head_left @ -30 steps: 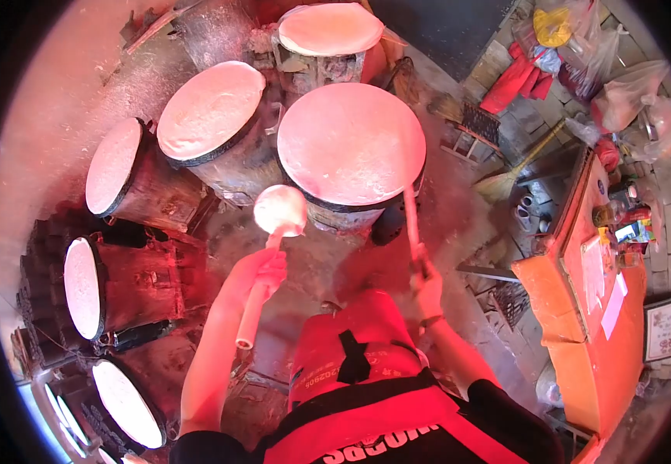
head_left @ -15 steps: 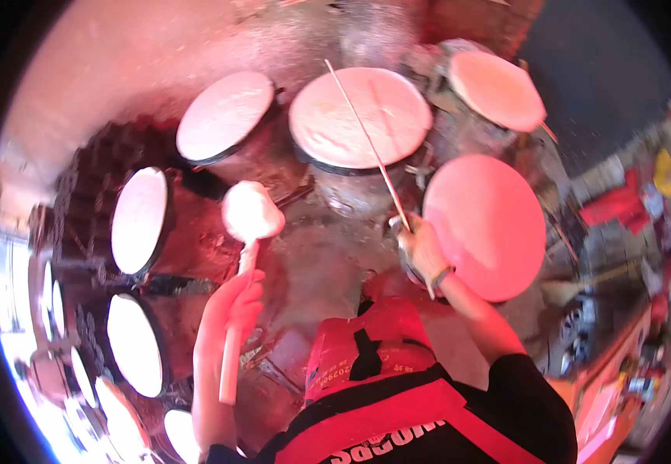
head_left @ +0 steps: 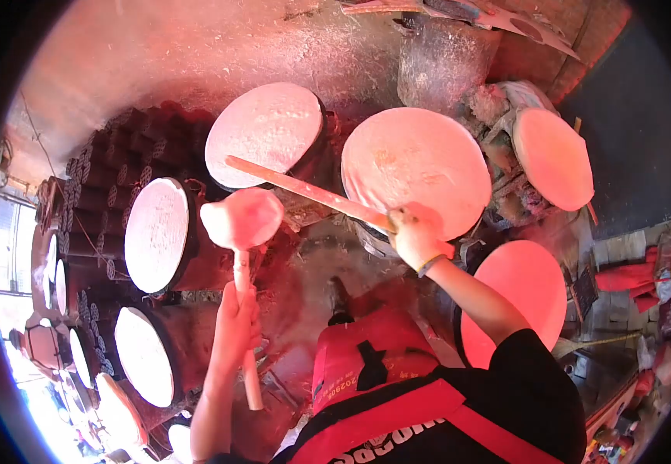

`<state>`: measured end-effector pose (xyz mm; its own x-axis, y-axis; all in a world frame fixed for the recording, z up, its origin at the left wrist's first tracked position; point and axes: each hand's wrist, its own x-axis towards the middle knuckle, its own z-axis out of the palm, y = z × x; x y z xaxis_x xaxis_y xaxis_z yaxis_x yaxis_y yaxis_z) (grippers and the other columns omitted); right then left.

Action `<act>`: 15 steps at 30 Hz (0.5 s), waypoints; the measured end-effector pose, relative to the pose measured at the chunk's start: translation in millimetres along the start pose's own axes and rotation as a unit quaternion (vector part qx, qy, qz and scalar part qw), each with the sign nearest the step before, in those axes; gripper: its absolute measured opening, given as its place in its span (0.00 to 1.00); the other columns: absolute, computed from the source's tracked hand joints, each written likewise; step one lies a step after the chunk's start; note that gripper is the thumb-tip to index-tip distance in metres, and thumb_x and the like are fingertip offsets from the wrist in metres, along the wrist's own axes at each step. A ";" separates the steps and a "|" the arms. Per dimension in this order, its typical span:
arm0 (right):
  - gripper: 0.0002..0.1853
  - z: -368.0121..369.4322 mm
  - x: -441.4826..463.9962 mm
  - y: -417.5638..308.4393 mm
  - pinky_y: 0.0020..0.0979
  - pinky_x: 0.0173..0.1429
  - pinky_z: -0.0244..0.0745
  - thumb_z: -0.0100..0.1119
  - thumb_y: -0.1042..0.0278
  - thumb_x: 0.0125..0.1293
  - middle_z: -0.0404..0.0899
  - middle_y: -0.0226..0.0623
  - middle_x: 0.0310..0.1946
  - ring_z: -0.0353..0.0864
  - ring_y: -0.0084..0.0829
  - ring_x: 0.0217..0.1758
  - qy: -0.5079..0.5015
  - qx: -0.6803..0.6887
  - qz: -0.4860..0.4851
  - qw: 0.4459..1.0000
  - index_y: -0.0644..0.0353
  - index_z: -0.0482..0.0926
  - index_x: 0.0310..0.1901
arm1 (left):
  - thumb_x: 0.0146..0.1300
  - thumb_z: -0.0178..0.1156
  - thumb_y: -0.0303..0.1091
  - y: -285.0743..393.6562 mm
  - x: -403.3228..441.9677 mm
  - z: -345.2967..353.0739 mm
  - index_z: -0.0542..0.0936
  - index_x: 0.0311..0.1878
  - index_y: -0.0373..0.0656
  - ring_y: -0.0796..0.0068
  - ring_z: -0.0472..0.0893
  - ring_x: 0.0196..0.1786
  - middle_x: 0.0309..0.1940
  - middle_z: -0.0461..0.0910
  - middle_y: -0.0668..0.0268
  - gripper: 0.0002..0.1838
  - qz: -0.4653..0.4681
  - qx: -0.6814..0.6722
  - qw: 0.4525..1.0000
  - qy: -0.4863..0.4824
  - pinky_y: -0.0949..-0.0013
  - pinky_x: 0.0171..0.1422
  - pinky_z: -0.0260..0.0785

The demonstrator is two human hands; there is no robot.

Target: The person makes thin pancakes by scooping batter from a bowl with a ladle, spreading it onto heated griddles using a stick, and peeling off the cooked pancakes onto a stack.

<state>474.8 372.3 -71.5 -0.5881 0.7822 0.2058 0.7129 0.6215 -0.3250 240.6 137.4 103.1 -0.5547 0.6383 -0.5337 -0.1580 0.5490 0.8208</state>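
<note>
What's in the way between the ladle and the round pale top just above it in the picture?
The flat stick in the right hand: it slants across the picture between the ladle, held in the left hand, and that round pale top. One view can't show whether they'd bump.

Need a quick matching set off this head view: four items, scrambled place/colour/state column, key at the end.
Column one:
1. Ladle
2. Flat wooden stick
3. Apron
4. Honeycomb briquettes

Column two:
A. Red, being worn
B. Held in the right hand
C. Stacked at the left of the view
D. Held in the left hand

Pairs: 1-D, 2-B, 3-A, 4-C
</note>
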 end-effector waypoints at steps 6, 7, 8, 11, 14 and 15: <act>0.10 -63.0 69.5 43.5 0.40 0.35 0.72 0.59 0.62 0.57 0.78 0.45 0.25 0.80 0.41 0.30 -0.003 0.106 0.170 0.980 0.59 0.81 0.33 | 0.68 0.51 0.33 45.7 90.3 -16.0 0.67 0.46 0.38 0.89 0.60 0.17 0.23 0.64 0.70 0.10 -0.291 -0.327 0.854 -0.279 0.85 0.14 0.48; 0.11 -70.8 80.0 60.1 0.41 0.36 0.73 0.59 0.61 0.57 0.80 0.46 0.27 0.80 0.43 0.30 0.001 0.159 0.226 0.961 0.59 0.81 0.35 | 0.68 0.51 0.33 46.8 103.6 -15.6 0.67 0.46 0.35 0.88 0.60 0.18 0.23 0.63 0.69 0.11 -0.346 -0.397 0.800 -0.288 0.86 0.14 0.48; 0.11 -75.4 92.6 85.7 0.41 0.36 0.73 0.59 0.61 0.57 0.80 0.46 0.27 0.80 0.43 0.30 0.007 0.150 0.245 0.958 0.59 0.81 0.35 | 0.68 0.51 0.33 55.7 113.2 -12.9 0.67 0.46 0.35 0.88 0.60 0.18 0.23 0.63 0.69 0.11 -0.357 -0.385 0.796 -0.302 0.86 0.14 0.48; 0.12 -91.9 106.2 145.0 0.43 0.39 0.73 0.57 0.61 0.58 0.81 0.49 0.31 0.81 0.46 0.33 -0.005 0.186 0.300 0.935 0.58 0.81 0.39 | 0.69 0.50 0.32 75.6 131.2 -8.2 0.68 0.47 0.35 0.87 0.60 0.17 0.23 0.63 0.69 0.10 -0.384 -0.393 0.765 -0.334 0.86 0.14 0.50; 0.13 -111.2 93.4 174.3 0.45 0.41 0.74 0.55 0.59 0.59 0.81 0.49 0.33 0.82 0.48 0.37 0.150 0.040 0.326 0.932 0.56 0.81 0.41 | 0.70 0.48 0.32 93.8 150.3 -8.2 0.68 0.47 0.34 0.86 0.61 0.17 0.23 0.63 0.69 0.10 -0.372 -0.371 0.773 -0.357 0.85 0.14 0.52; 0.14 -99.2 83.8 193.9 0.45 0.42 0.75 0.54 0.59 0.59 0.81 0.49 0.34 0.82 0.48 0.38 0.123 0.003 0.372 0.920 0.55 0.81 0.42 | 0.71 0.46 0.31 102.0 154.0 -7.2 0.68 0.48 0.33 0.86 0.61 0.17 0.23 0.64 0.69 0.10 -0.380 -0.383 0.765 -0.353 0.85 0.13 0.53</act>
<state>601.6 562.8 -25.7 0.1660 0.9780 0.1260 0.8804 -0.0894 -0.4658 133.2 287.8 106.1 0.4711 0.5725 -0.6710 -0.7974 0.6017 -0.0464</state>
